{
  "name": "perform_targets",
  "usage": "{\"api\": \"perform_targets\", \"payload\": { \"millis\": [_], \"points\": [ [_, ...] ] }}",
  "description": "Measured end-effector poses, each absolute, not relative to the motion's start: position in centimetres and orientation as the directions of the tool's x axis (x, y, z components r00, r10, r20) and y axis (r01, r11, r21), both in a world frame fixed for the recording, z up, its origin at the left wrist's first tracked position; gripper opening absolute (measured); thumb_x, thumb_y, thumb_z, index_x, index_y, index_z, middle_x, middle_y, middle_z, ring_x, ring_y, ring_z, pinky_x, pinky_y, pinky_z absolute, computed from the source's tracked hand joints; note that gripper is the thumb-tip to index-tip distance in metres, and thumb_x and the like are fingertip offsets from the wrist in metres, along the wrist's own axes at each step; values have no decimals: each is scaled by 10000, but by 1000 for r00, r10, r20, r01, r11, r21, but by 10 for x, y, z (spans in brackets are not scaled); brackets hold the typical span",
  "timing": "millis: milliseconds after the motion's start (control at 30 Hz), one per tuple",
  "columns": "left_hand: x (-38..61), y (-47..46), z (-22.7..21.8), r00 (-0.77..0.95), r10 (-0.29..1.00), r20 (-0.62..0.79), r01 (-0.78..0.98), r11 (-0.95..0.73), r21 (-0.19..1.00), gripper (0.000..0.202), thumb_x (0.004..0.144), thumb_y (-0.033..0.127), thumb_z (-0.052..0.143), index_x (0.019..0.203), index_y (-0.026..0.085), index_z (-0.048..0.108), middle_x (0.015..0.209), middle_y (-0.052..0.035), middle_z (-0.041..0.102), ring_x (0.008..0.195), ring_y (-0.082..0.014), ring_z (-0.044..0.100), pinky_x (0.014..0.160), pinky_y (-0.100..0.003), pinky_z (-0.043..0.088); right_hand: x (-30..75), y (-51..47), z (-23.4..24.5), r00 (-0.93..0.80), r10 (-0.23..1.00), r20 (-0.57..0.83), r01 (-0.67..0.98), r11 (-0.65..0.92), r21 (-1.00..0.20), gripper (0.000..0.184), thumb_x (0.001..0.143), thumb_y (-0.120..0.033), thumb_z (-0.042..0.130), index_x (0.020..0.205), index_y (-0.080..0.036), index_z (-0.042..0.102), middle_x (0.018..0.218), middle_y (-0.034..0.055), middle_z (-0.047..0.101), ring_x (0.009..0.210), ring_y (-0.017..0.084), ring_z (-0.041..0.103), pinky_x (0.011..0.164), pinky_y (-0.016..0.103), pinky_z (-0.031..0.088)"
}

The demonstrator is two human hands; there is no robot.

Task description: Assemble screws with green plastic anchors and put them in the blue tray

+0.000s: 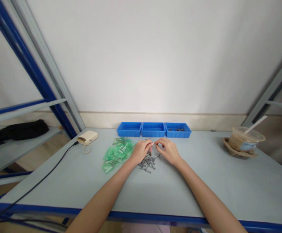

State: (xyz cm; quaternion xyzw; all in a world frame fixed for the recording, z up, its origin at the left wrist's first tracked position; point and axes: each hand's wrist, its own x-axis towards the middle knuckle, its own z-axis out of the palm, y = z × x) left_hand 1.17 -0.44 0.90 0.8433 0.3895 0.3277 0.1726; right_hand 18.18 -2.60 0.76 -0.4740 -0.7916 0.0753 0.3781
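Note:
Over a loose pile of metal screws (147, 163), both hands meet with their fingertips almost touching. My left hand (141, 150) is closed in a pinch at the pile's left and upper side. My right hand (169, 150) pinches from the other side, thumb and forefinger together. Whatever sits between the fingertips is too small to make out. Left of my left hand lies a heap of green plastic bags (118, 152) with whitish labels. Part of the screw pile is hidden beneath my left hand.
Three blue bins stand in a row behind the hands: a left bin (129, 133), a middle bin (153, 133) and a right bin (178, 134) holding some screws. A cream-coloured device (88, 137) with a black cable (48, 173) lies left. A drink cup (242, 140) stands right in a cardboard holder (239, 153).

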Motion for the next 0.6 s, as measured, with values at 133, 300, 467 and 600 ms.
{"api": "perform_targets", "payload": {
  "millis": [133,300,467,600],
  "points": [
    [12,-4,7,463,773,434,564,-634,529,375,900,302,349,607,180,549,599,9,612,657,-145,565,728,-244,382,182,-23,2,-312,801,512,671,567,-478,194,837,-302,481,898,-221,647,854,27,634,676,136,529,649,246,378],
    [12,-4,4,464,775,429,550,-632,546,435,914,327,319,568,173,533,551,16,593,603,-127,555,723,-238,377,182,-19,-5,-291,811,508,688,546,-478,201,838,-336,497,887,-223,657,805,26,635,691,148,550,643,250,377],
    [13,-6,5,445,785,431,596,-618,512,310,882,349,404,690,180,580,625,15,622,668,-145,560,736,-263,367,183,-18,-5,-338,826,451,652,551,-520,253,866,-343,434,899,-224,655,851,35,654,764,166,581,686,263,397],
    [16,-8,3,427,787,445,640,-611,466,327,880,324,412,648,182,592,568,8,606,684,-162,560,759,-288,359,182,-19,-7,-313,848,428,675,516,-528,240,822,-331,506,1020,-238,605,837,14,667,688,155,588,656,264,400]
  ]
}}
